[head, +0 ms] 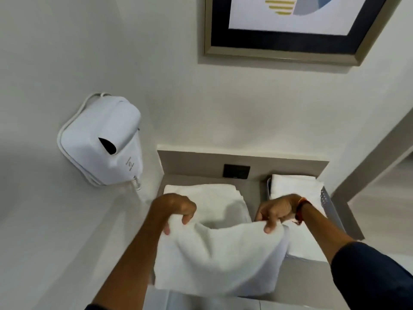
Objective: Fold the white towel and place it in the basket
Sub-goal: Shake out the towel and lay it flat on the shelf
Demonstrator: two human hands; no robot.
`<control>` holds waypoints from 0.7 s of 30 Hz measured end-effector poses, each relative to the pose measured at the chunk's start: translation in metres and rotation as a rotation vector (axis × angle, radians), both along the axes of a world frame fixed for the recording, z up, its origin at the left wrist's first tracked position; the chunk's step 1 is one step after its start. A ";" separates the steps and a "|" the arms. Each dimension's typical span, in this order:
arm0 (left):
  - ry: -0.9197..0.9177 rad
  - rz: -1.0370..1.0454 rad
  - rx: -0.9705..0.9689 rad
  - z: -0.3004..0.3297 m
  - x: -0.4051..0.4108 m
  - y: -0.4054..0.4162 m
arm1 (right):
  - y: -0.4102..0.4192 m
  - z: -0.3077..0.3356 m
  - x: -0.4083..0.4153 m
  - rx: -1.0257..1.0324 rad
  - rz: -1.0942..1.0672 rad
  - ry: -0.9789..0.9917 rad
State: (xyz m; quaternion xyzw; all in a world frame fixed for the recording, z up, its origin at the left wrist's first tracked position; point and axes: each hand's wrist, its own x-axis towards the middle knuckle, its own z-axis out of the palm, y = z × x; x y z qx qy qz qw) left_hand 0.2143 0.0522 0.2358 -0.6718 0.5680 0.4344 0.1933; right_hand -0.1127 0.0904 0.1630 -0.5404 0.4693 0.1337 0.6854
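Observation:
I hold a white towel (219, 258) up in front of me by its top edge. My left hand (173, 209) pinches its left corner and my right hand (276, 211) pinches its right corner, so the cloth hangs down over the counter. Behind the towel, a stack of white towels (212, 198) lies on the grey counter. To the right stands a grey perforated basket (328, 204) with folded white towels (292, 186) inside; my right wrist partly hides it.
A white wall-mounted hair dryer (100, 142) with a cord hangs on the left wall. A black socket plate (236, 171) sits on the grey backsplash (279, 166). A framed picture (290, 27) hangs above. The counter's right edge drops off beside the basket.

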 end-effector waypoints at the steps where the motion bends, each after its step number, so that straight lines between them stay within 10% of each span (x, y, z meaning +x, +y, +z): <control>1: 0.020 0.028 -0.069 -0.006 -0.001 -0.004 | -0.005 -0.007 -0.001 -0.060 -0.037 0.017; 9: -0.177 -0.010 -0.574 -0.060 -0.018 -0.064 | -0.085 -0.028 0.002 -0.565 -0.215 0.206; 21: -0.348 0.032 -0.793 -0.194 -0.017 -0.139 | -0.149 -0.125 0.049 -1.123 -0.470 0.671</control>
